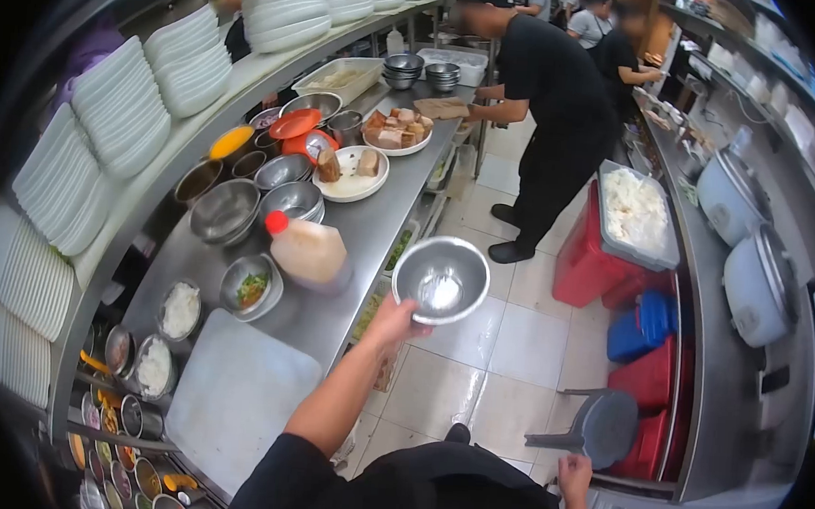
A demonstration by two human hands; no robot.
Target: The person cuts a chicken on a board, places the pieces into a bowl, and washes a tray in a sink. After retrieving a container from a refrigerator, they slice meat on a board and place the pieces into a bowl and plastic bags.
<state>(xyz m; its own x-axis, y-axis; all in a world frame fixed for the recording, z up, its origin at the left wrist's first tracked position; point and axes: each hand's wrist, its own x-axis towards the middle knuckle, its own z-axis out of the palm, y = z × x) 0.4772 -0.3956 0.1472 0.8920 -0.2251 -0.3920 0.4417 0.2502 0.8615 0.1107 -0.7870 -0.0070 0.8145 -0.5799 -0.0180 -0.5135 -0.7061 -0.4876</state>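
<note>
Head view: one camera, looking down.
Around: a bottle (307,248) on the tabletop (372,229) just left of the left hand; a person in black (552,105) stands beyond.
Steel bowl (441,279): shiny, empty, tilted, over the floor.
Left hand (396,321): gripping the bowl's rim.
Right hand (573,474): low, fingers curled on the right counter's edge (631,487).

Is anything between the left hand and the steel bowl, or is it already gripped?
Nothing is between them. The left hand already holds the steel bowl by its near rim, out over the floor beside the counter. The right hand is low, near the opposite counter's edge, holding nothing visible.
</note>
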